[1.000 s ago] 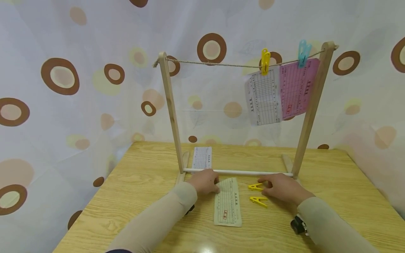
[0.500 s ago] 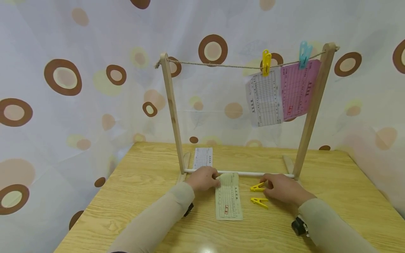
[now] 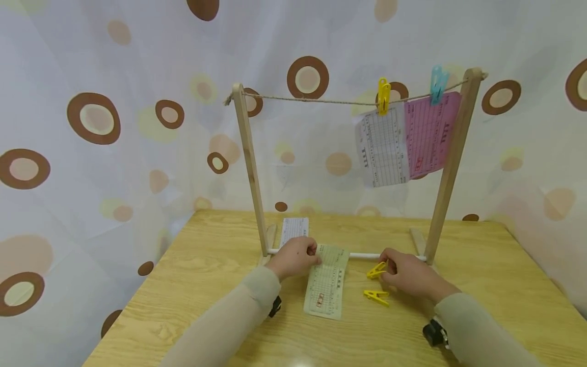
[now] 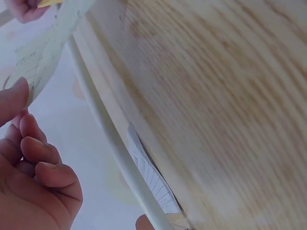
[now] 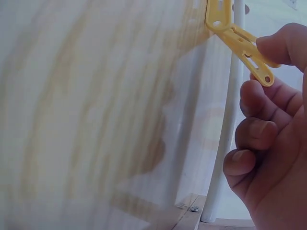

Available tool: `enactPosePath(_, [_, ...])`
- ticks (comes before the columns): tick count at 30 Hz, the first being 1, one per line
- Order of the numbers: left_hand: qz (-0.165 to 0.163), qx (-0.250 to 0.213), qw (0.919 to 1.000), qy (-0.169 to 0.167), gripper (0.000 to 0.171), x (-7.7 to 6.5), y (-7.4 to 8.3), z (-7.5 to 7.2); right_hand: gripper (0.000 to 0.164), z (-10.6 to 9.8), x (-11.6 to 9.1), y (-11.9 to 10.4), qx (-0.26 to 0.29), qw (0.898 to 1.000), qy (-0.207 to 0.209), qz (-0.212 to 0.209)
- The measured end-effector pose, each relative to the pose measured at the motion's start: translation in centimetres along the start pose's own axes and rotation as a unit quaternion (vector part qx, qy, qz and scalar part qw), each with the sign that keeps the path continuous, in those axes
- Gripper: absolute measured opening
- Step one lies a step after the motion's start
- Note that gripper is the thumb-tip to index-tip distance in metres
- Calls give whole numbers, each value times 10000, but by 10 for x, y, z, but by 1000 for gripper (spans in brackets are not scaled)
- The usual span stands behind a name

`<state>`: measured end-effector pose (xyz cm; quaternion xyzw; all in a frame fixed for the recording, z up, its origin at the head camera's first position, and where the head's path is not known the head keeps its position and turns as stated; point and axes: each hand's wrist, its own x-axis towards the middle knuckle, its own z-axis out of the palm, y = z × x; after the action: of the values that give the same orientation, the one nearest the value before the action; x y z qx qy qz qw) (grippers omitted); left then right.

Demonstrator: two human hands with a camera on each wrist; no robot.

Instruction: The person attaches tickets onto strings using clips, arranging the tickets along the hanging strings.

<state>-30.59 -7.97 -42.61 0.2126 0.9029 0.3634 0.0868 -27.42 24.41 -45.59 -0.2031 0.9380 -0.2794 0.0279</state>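
- At the left hand [image 3: 293,256], a pinch is seen: the pale green slip [image 3: 327,283] is gripped between thumb and fingers, near its edge on the ten-o'clock side.
- Now the pale green slip itself: its top end is raised before the white bar [image 3: 362,255], its lower end is pointed toward six o'clock, and a red stamp is borne there; whether the bottom edge is touching the table [image 3: 183,285] cannot be told.
- Over to three o'clock from the slip, where the right hand [image 3: 408,270] is found: by thumb and forefinger the held yellow clip [image 3: 376,270] is nipped, and the other fingers are curled below it.
- Straight down at six o'clock from that clip, the loose yellow clip [image 3: 377,297] is laid on the tabletop, apart from the slip.
- At twelve o'clock from the left hand, the flat white slip [image 3: 295,228] is partly covered by that hand.
- Up high, a cord [image 3: 316,100] is strung between wooden posts [image 3: 250,168].
- At one o'clock from the green slip, a hung white slip [image 3: 385,148] is pegged by the upper yellow clip [image 3: 383,99]; beside it, toward three o'clock, a pink slip [image 3: 431,137] is pegged by a blue clip [image 3: 438,86].
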Motion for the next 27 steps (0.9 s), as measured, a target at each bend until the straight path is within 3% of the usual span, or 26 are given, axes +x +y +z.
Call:
enactPosePath(8, [168,172,9993,282,9,-8,1,-3,24,1,-5,0,230,9995,205,76])
enactPosePath(18, [453,137,9959,767,14,-6,11,-19,31,-27,-9,-10,45,9985,549,-20])
enactPosePath(27, [601,-141,9928,1030,14,-19,10,-26,35,-33,-11,-30,280,9955,864,-285])
